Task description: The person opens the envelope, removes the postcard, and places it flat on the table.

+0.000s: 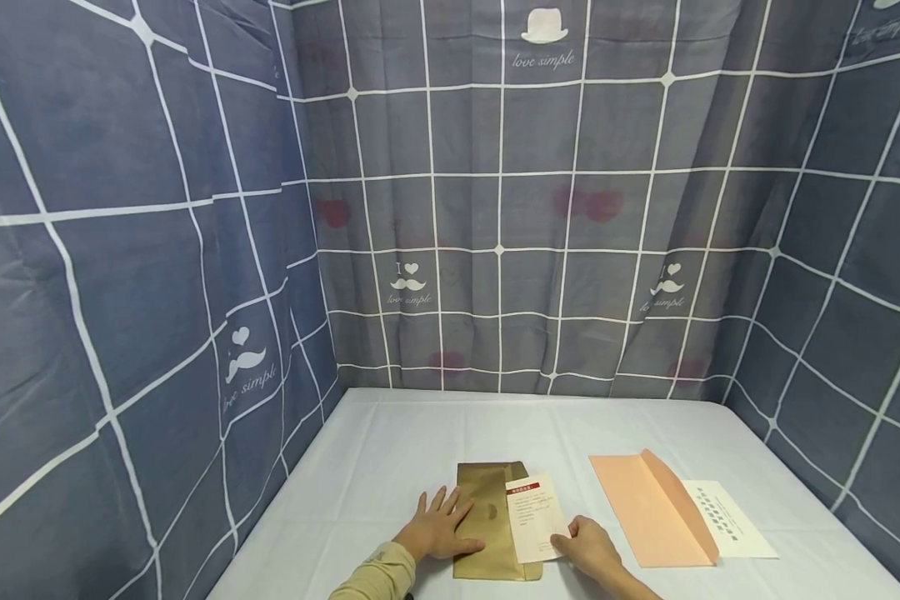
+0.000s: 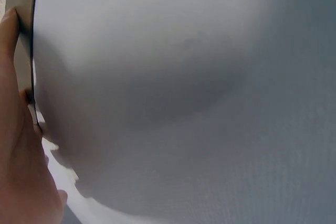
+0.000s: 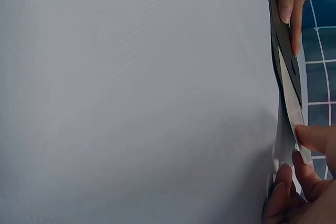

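A gold envelope lies on the white-covered table, its long side toward me tilted slightly. My left hand rests on its left part with the fingers spread. On the envelope's right side is a white printed card with a red strip near its top. My right hand pinches the card's lower right corner between thumb and fingers. In the right wrist view, the card reaches between the dark layers of the envelope; how deep it sits is hidden. The left wrist view shows the left hand at the envelope's edge.
To the right lie a peach envelope with a raised flap and a white card with dark characters, partly covered by that flap. Grid-patterned curtains enclose the table at the back and both sides.
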### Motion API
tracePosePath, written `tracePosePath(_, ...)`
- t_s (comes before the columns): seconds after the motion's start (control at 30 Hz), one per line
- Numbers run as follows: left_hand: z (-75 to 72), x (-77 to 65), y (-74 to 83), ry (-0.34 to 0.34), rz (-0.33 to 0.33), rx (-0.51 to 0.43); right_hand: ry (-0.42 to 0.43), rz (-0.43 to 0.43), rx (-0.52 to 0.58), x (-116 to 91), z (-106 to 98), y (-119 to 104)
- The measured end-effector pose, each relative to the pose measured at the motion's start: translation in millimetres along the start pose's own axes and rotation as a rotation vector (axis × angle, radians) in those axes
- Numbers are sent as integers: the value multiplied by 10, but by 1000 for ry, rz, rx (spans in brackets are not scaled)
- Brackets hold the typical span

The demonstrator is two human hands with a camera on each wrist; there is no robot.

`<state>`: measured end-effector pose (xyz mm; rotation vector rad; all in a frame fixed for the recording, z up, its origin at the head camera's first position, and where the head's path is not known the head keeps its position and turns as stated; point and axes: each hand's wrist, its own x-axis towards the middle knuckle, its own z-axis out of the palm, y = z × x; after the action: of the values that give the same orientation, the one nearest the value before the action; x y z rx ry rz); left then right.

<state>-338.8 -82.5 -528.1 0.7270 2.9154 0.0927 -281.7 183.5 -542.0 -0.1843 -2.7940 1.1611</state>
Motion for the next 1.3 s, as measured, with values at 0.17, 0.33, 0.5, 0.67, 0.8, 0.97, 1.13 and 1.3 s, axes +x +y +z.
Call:
tracePosePath(0.17,-3,2,-3,8,-15,-13,-8,6,10,1,-13,0)
tracePosePath(0.33,4,0,-8,0,-23,-20,-3,23,-2,7,-16,6)
tracePosePath(0.5,-1,6,-22,0,-26,-24,10,26,-18,20,-22,21)
tracePosePath(0.67,-10,1,-35,-8,-31,-36,10,34,-9,10,-24,21)
tracePosePath(0.8,13,4,-60,-17,-31,-47,8,34,-10,-3,-17,23)
tracePosePath(0.97,29,5,-73,-13,-28,-54,10,29,-17,-5,-11,36)
tracePosePath(1.13,37,-8,-88,-16,-27,-63,3,42,-19,3,4,54)
tracePosePath(1.3,43,-26,-109,-16,-19,-71,-1,45,-26,10,13,70)
